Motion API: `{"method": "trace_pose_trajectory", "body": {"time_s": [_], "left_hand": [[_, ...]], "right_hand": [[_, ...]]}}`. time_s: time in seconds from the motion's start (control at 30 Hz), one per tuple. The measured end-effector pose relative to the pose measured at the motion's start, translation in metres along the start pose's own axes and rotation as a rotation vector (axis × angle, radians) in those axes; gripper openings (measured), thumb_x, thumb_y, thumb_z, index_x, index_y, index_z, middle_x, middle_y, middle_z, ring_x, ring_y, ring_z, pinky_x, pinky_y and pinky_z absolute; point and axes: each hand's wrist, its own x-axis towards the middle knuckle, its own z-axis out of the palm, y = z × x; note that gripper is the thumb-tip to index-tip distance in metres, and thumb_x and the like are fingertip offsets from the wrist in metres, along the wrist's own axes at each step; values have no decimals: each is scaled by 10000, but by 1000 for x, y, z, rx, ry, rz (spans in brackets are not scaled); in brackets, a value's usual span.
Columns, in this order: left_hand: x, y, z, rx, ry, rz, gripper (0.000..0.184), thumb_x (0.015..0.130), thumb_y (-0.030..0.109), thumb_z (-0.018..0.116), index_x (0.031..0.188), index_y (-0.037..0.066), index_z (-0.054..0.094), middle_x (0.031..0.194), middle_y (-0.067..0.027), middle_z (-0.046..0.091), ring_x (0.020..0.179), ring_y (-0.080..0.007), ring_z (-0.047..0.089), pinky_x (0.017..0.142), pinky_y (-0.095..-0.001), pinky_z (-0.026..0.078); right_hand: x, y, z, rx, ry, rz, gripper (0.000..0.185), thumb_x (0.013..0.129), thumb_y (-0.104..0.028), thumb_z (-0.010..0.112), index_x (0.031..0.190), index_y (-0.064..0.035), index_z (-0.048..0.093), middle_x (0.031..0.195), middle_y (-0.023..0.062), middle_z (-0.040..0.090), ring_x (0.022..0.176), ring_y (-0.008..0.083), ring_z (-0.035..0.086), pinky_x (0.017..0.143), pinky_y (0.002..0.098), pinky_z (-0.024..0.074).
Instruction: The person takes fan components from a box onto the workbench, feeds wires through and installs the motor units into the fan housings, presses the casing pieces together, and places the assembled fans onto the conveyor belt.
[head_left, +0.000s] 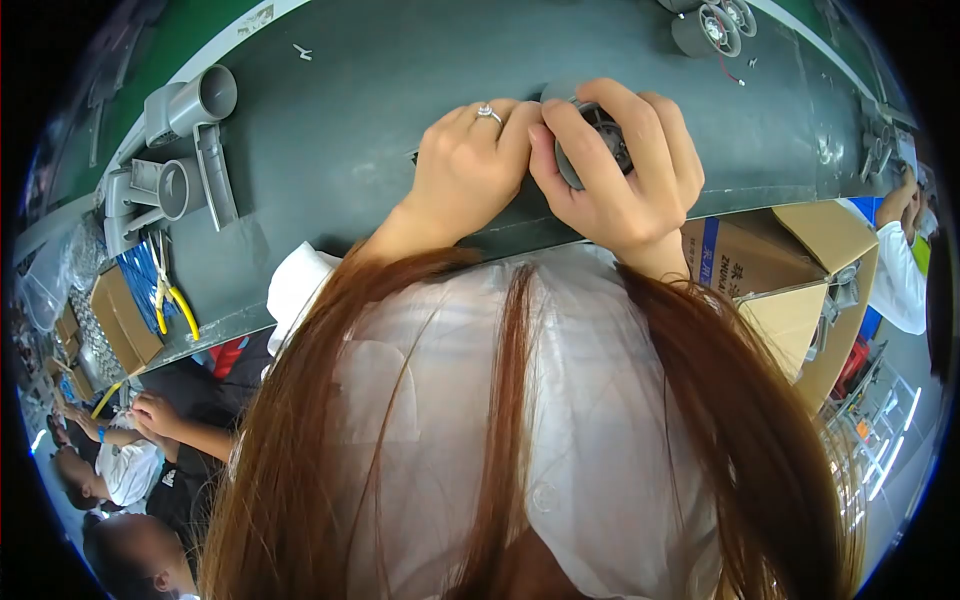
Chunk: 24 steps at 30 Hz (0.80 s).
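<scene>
Long hair (720, 400) closest, loose over white shirt (600, 400). Right hand (640, 190) half-curled round grey fan housing (617, 150), on surface (370, 60) toward near edge. Left hand (465, 170) bunched at left rim; grip hidden, cannot tell. Possible tilt or slip from uneven fingertip pressure; possible snag from loose strands near wrists. Open carton (825, 235) beside near edge, right; most room ahead and leftward, short of grey fittings (155, 120).

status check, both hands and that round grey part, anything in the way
Right hand gripping round grey housing. Left hand at its edge, contact unclear. Yellow-handled pliers, grey tubular parts off left, clear of hands.
</scene>
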Motion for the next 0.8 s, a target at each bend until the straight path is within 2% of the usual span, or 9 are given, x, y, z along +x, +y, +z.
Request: {"method": "trace_pose_trajectory", "body": {"time_s": [0.1, 0.3, 0.4, 0.5, 0.53, 0.57, 0.63, 0.73, 0.8], "left_hand": [[0, -5, -7, -101, -130, -69, 129, 741, 27, 628, 853, 48, 567, 690, -69, 591, 549, -243, 587, 495, -344, 478], [6, -7, -17, -384, -210, -228, 112, 787, 10, 630, 872, 30, 559, 649, -127, 589, 575, -319, 593, 501, -400, 459], [9, -8, -23, -416, -214, -266, 79, 817, 26, 622, 868, 22, 562, 660, -147, 603, 589, -338, 595, 504, -410, 449], [10, -15, -22, -419, -192, -249, 64, 827, 39, 624, 850, 18, 567, 670, -155, 617, 598, -347, 598, 505, -410, 450], [8, -15, -23, -356, -269, -298, 59, 835, 49, 623, 833, 18, 573, 672, -162, 623, 605, -359, 600, 523, -423, 455], [7, -15, -23, -355, -277, -299, 58, 836, 50, 623, 835, 18, 574, 674, -163, 624, 607, -362, 600, 530, -427, 457], [8, -16, -23, -349, -294, -300, 58, 837, 53, 623, 837, 19, 576, 677, -163, 625, 611, -369, 600, 545, -436, 461], [9, -16, -26, -344, -386, -370, 82, 819, 3, 597, 901, 0, 599, 721, -188, 626, 663, -376, 612, 594, -406, 476], [12, -17, -28, -372, -433, -419, 116, 815, -17, 589, 929, -15, 611, 751, -196, 632, 684, -362, 624, 620, -376, 485]], "right_hand": [[-4, 5, 8, 75, 65, 5, 207, 545, -124, 707, 744, -133, 652, 786, 43, 588, 559, 161, 461, 442, 260, 345], [8, 13, 11, 243, 40, -46, 208, 508, -118, 722, 702, -139, 651, 763, 23, 585, 563, 159, 468, 440, 261, 352], [19, 13, 11, 314, -2, -9, 218, 490, -95, 724, 695, -132, 660, 746, 19, 587, 555, 165, 470, 445, 257, 360], [6, 13, 15, 373, 5, 87, 227, 529, -17, 711, 752, -58, 688, 758, 67, 637, 595, 191, 529, 516, 268, 432], [-4, 17, 30, 431, 132, 103, 211, 505, -52, 726, 708, -90, 679, 731, 36, 608, 555, 175, 491, 478, 250, 396], [-11, 21, 34, 467, 154, 108, 225, 519, -56, 731, 738, -77, 689, 743, 48, 631, 558, 180, 497, 483, 256, 398], [-13, 16, 25, 496, 62, 231, 339, 529, -65, 730, 865, -52, 693, 843, 92, 660, 691, 238, 586, 603, 296, 480], [-17, 15, 21, 550, -41, 341, 476, 598, -51, 785, 1034, 56, 626, 894, 139, 673, 726, 212, 614, 667, 296, 493], [-10, 24, 19, 542, -134, 266, 560, 601, -134, 820, 1081, 61, 607, 968, 153, 660, 790, 224, 627, 720, 300, 501]]}}
